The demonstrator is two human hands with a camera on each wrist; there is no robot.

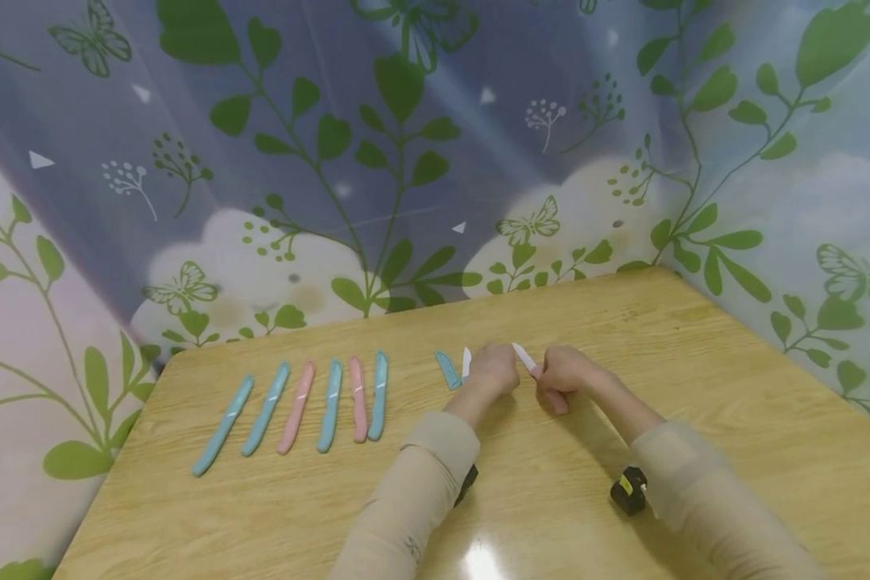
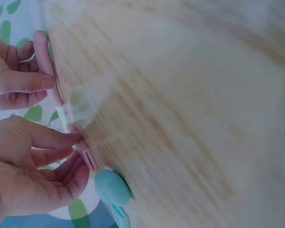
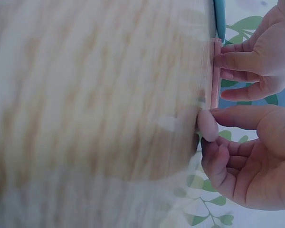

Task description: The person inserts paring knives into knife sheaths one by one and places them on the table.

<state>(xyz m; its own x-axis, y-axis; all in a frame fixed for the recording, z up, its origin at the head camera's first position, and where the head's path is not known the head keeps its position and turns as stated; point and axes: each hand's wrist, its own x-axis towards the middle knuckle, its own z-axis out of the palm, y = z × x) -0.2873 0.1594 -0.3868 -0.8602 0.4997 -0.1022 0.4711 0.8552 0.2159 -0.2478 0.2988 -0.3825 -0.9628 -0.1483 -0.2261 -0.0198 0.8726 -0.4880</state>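
Note:
My right hand (image 1: 569,370) grips the handle of a pink knife (image 1: 555,400), whose white blade (image 1: 524,355) points toward my left hand (image 1: 495,368). In the left wrist view, the left hand (image 2: 42,166) pinches a pink sheath (image 2: 87,156) between thumb and fingers, in line with the blade (image 2: 61,116). The right wrist view shows the pink handle (image 3: 208,126) end-on in the right hand (image 3: 256,152). Just left of my left hand lie a teal sheath (image 1: 447,370) and another white blade (image 1: 466,362); that knife's teal handle (image 2: 113,187) shows in the left wrist view.
Several sheathed knives, teal (image 1: 222,427) and pink (image 1: 296,408), lie in a row on the left of the wooden table (image 1: 551,515). A leaf-patterned curtain (image 1: 420,201) borders the table's back and sides. A black wrist camera (image 1: 629,491) sits by the right sleeve.

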